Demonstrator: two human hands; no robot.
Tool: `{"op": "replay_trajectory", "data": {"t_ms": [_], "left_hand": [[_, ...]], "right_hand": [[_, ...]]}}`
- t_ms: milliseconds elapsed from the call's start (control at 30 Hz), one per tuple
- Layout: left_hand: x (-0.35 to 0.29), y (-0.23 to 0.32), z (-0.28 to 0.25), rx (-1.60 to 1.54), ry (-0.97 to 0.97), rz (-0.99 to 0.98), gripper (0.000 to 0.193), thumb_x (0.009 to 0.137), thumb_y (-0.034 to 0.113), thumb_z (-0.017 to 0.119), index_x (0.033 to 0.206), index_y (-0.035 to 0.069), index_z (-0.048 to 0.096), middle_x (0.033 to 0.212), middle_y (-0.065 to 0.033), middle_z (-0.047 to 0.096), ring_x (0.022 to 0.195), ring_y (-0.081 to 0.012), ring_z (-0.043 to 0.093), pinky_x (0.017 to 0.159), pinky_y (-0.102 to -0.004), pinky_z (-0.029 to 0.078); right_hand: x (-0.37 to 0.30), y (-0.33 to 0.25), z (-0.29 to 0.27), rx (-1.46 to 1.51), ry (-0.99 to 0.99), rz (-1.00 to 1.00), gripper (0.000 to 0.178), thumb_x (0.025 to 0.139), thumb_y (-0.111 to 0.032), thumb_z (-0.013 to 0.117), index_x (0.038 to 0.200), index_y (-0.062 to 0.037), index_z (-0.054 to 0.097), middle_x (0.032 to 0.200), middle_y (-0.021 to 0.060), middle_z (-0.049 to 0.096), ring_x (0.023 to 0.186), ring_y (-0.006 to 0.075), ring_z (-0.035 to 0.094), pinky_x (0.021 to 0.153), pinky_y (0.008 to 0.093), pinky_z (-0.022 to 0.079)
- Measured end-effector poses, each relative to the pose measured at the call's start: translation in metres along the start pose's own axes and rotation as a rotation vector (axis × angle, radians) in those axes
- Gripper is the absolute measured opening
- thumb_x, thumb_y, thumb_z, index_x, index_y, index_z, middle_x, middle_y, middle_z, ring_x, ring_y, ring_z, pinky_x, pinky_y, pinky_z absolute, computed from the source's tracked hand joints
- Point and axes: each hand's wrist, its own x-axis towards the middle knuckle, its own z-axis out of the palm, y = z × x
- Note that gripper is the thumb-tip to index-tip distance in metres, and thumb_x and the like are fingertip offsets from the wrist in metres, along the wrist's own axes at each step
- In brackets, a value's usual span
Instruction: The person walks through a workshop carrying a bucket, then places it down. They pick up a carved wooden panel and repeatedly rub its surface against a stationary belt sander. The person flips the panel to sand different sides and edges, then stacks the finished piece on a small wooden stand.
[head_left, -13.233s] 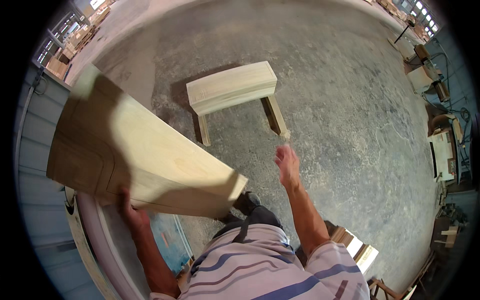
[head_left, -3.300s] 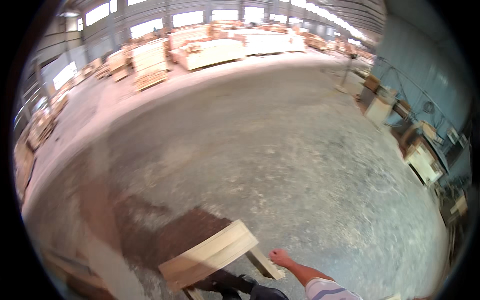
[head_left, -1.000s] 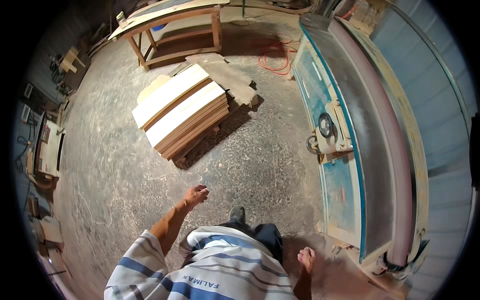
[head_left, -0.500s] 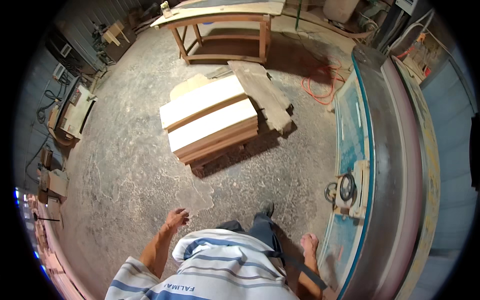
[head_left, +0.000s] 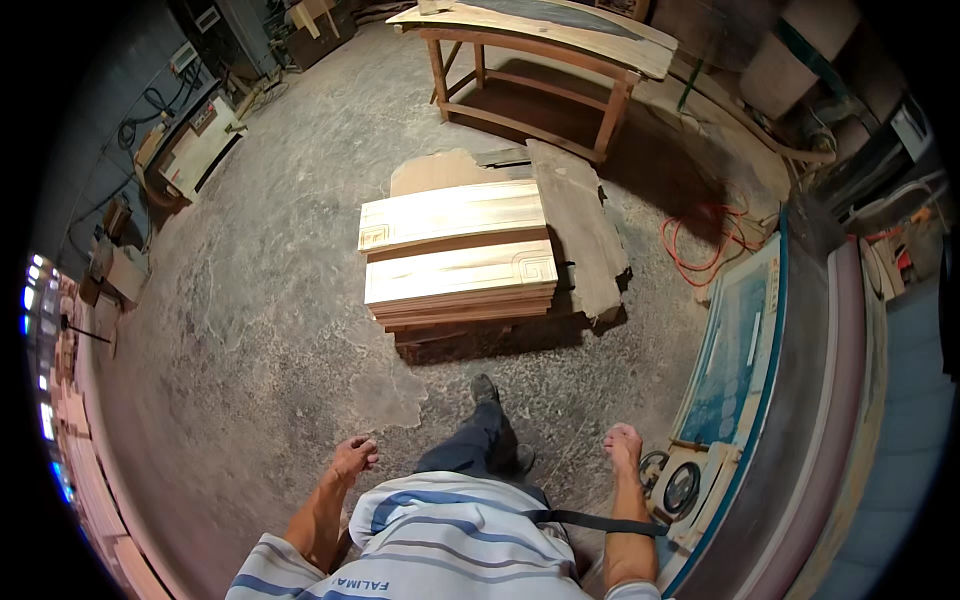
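Observation:
My left hand (head_left: 355,456) hangs over the concrete floor at my left side. It holds nothing, and its fingers are loosely bent with gaps between them. On the other side, my right hand (head_left: 622,446) is curled into a loose fist beside the machine, with nothing visible in it. Neither hand touches the wood ahead. There, a near stack of pale wooden boards (head_left: 455,275) lies beside a far stack (head_left: 450,213). Carved square spiral patterns show at corners of their top boards.
Flattened cardboard (head_left: 580,230) lies under and beside the stacks. Behind stands a wooden workbench (head_left: 530,135). A long machine with a blue bed (head_left: 728,370) and black handwheel (head_left: 682,487) runs along my right. An orange cable (head_left: 690,262) coils on the floor. Equipment (head_left: 200,150) lines the left wall.
I have stepped forward, and one foot now reaches toward the stacks. My right hand has swung up and forward. The handwheel is now closer to me, and the carved patterns have become visible.

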Motion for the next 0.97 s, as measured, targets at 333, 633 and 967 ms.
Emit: {"op": "replay_trajectory", "data": {"t_ms": [333, 633, 967], "left_hand": [[0.101, 0.078, 0.042, -0.111, -0.082, 0.025, 0.021, 0.087, 0.017, 0.056, 0.100, 0.002, 0.053, 0.068, -0.0006, 0.051, 0.055, -0.0079, 0.048, 0.049, -0.0216, 0.041], [0.112, 0.133, 0.025, -0.232, 0.081, 0.047, 0.028, 0.088, 0.021, 0.056, 0.108, 0.001, 0.049, 0.079, -0.0029, 0.056, 0.065, -0.0098, 0.053, 0.056, -0.0225, 0.044], [0.090, 0.041, -0.003, -0.272, 0.339, -0.265, 0.034, 0.086, 0.024, 0.059, 0.112, 0.005, 0.049, 0.088, -0.0052, 0.060, 0.073, -0.0181, 0.060, 0.064, -0.0329, 0.049]], "right_hand": [[0.040, -0.073, 0.066, -0.274, -0.061, 0.013, 0.017, 0.084, -0.010, 0.052, 0.097, 0.0008, 0.055, 0.074, 0.0051, 0.058, 0.062, 0.0117, 0.055, 0.055, 0.0231, 0.045], [0.112, -0.114, 0.136, -0.697, -0.181, -0.162, 0.023, 0.082, -0.020, 0.054, 0.090, 0.0011, 0.060, 0.070, 0.0054, 0.060, 0.063, 0.0126, 0.056, 0.059, 0.0269, 0.046], [0.219, -0.127, 0.229, -0.799, -0.260, -0.180, 0.027, 0.081, -0.021, 0.057, 0.097, 0.0001, 0.061, 0.072, 0.0067, 0.063, 0.067, 0.0131, 0.059, 0.064, 0.0282, 0.047]]}}
